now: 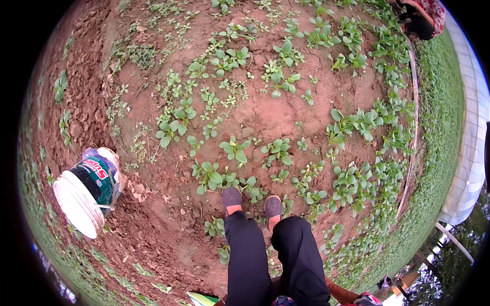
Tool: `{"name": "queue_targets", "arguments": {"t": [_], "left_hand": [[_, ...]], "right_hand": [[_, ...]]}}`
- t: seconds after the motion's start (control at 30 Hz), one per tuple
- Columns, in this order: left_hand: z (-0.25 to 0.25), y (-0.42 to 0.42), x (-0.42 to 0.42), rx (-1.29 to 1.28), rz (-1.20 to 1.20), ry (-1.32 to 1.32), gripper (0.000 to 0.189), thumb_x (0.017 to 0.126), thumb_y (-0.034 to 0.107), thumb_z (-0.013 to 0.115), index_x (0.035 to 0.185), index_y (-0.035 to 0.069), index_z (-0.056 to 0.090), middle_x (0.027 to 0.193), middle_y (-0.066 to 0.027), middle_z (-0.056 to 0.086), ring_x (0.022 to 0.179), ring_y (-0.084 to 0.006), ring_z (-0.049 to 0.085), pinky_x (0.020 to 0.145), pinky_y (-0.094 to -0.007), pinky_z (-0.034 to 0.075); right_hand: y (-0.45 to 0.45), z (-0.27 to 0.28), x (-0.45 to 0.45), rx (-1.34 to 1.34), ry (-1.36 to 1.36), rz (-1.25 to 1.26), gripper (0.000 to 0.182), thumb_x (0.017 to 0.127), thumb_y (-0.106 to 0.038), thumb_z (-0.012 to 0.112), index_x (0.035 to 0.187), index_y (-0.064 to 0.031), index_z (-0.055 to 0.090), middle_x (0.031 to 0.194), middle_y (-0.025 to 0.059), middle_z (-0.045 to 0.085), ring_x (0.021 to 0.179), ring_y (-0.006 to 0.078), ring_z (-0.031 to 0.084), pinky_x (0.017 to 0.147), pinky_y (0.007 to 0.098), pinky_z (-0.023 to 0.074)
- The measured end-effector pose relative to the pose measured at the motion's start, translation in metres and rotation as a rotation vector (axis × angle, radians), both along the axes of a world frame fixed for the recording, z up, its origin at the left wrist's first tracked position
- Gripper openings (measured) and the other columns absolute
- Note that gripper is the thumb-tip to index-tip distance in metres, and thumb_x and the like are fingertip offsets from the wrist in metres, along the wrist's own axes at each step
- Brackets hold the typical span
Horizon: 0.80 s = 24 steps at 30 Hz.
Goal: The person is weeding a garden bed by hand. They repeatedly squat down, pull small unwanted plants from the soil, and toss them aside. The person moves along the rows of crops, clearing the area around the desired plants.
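Neither of my hands is in view. Before me lies reddish, cracked soil (264,118) with low leafy green plants scattered over it. Close to my feet stand a broad-leaved seedling (206,176), another seedling (235,149) and a slightly larger one (278,150). My dark trousers (249,260) reach down to two checked cloth shoes (232,197), which rest among the plants. Small clover-like weeds (208,100) grow between the broader leaves.
At left, a white plastic bucket (92,187) with a green label lies tilted on loose clods (76,130). Denser plants (386,179) line a narrow border strip (413,95) at right. Another person (423,19) is at the upper right. A green-and-white bag (203,299) lies behind my feet.
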<state>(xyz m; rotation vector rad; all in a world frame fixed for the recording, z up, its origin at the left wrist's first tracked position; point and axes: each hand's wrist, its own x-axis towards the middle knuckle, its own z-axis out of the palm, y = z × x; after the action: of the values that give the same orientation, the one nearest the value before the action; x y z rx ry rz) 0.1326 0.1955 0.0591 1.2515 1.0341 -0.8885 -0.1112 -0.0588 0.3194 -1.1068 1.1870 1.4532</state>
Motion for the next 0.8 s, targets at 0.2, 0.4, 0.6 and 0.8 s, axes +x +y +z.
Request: {"name": "queue_targets", "arguments": {"t": [0.2,0.4,0.6,0.8], "left_hand": [[0.114,0.032,-0.015,0.060,-0.272,0.011,0.029,0.088,0.020,0.046,0.110,0.001,0.049,0.097,-0.0194,0.059,0.074,-0.0324,0.063,0.061,-0.0392,0.053],[0.220,0.084,-0.134,0.150,-0.461,0.360,0.027,0.088,0.019,0.047,0.108,0.001,0.050,0.096,-0.0192,0.059,0.074,-0.0328,0.062,0.062,-0.0391,0.053],[0.306,0.064,-0.129,0.165,-0.536,0.686,0.026,0.087,0.017,0.047,0.107,0.001,0.050,0.095,-0.0189,0.059,0.074,-0.0331,0.062,0.062,-0.0391,0.052],[0.269,-0.008,-0.012,0.268,-0.533,0.497,0.024,0.086,0.016,0.048,0.105,0.001,0.051,0.094,-0.0187,0.059,0.074,-0.0335,0.062,0.063,-0.0390,0.051]], "right_hand": [[0.004,0.079,0.071,0.043,-0.003,0.026,0.019,0.091,-0.023,0.049,0.098,-0.0051,0.053,0.091,0.0064,0.058,0.087,0.0147,0.056,0.076,0.0287,0.0444],[-0.033,0.091,0.148,0.120,0.024,0.088,0.021,0.091,-0.023,0.049,0.100,-0.0048,0.053,0.093,0.0065,0.058,0.089,0.0145,0.055,0.077,0.0287,0.0437],[-0.084,0.076,0.228,0.229,0.085,0.124,0.023,0.092,-0.024,0.049,0.102,-0.0044,0.053,0.095,0.0065,0.058,0.090,0.0143,0.055,0.079,0.0286,0.0430],[-0.143,0.048,0.310,0.377,0.128,0.268,0.024,0.092,-0.025,0.048,0.104,-0.0041,0.052,0.097,0.0066,0.057,0.092,0.0141,0.054,0.081,0.0286,0.0423]]}}
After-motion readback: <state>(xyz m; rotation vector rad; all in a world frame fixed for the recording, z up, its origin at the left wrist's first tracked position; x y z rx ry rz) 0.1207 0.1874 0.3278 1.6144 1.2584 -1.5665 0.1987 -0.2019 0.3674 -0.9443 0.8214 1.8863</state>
